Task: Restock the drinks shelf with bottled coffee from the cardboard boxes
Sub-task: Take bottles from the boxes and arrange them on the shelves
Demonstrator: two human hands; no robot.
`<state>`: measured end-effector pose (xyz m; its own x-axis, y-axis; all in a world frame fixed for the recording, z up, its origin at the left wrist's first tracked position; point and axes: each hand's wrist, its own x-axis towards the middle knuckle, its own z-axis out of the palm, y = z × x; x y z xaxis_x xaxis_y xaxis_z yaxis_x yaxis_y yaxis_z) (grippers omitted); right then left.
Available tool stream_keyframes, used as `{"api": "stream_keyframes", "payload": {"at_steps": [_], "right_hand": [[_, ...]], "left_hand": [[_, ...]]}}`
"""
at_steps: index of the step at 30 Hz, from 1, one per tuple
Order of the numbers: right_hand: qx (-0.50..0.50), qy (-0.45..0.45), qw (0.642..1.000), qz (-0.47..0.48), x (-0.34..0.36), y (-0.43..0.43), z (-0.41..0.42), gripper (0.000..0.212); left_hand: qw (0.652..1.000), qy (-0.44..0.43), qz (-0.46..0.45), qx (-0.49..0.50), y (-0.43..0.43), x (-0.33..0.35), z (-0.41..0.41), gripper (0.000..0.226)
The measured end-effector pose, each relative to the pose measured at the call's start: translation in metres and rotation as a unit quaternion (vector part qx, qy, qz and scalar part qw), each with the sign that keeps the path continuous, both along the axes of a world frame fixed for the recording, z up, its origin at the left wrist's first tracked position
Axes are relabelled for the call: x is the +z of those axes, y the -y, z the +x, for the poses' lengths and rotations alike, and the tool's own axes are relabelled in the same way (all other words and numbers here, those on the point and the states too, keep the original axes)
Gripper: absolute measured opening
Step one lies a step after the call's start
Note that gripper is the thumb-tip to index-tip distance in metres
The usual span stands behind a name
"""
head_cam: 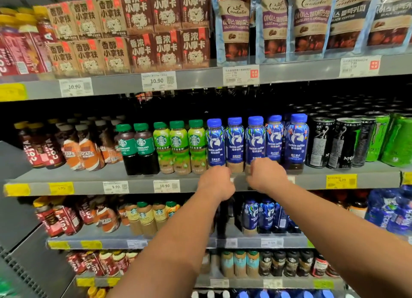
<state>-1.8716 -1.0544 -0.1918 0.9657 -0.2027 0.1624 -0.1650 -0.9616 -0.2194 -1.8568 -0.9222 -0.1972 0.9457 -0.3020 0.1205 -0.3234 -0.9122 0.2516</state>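
L hand (217,181) & R hand (266,175) at luckin coffee bottles' (255,141) bases; grip hidden, can't tell. Risk: jerky pull tips neighbours off shelf (312,181).

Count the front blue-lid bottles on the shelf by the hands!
5 blue-lid bottles, side by side between the green bottles and black cans. More may hide behind.

Luckin coffee bottles (255,141): blue-capped row, standing upright.
Left grip (217,181): at the row's base, fingers hidden.
Right grip (266,175): at the row's base too.
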Motion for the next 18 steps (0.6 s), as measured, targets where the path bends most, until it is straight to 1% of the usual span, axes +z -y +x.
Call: {"api": "stream_keyframes", "payload": {"at_steps": [1,2,3,6,11,14,16,18], "right_hand": [[0.019,-0.018,0.998,-0.062,-0.003,-0.011,-0.006,0.028],[0.033,-0.036,0.994,-0.1,-0.008,-0.021,-0.013,0.029],[0.041,-0.056,0.991,-0.113,-0.013,-0.032,-0.018,0.031],[0.05,-0.102,0.988,-0.103,-0.03,-0.06,-0.033,0.033],[0.059,-0.135,0.984,-0.102,-0.067,-0.102,-0.056,0.034],[0.073,-0.165,0.977,-0.109,-0.097,-0.119,-0.07,0.038],[0.085,-0.183,0.973,-0.116,-0.119,-0.128,-0.079,0.032],[0.099,-0.207,0.967,-0.109,-0.141,-0.135,-0.087,0.028]], "left_hand": [[0.999,0.008,0.042,-0.011,-0.009,-0.001,-0.006,0.028],[0.997,0.012,0.073,-0.02,-0.018,-0.004,-0.01,0.029],[0.995,0.011,0.093,-0.026,-0.026,-0.008,-0.014,0.029],[0.993,0.002,0.112,-0.043,-0.051,-0.021,-0.025,0.028],[0.986,-0.035,0.147,-0.075,-0.085,-0.064,-0.048,0.024],[0.986,-0.069,0.132,-0.073,-0.103,-0.096,-0.06,0.023],[0.985,-0.114,0.12,-0.056,-0.113,-0.117,-0.068,0.023],[0.982,-0.141,0.119,-0.04,-0.122,-0.141,-0.077,0.025]]}}
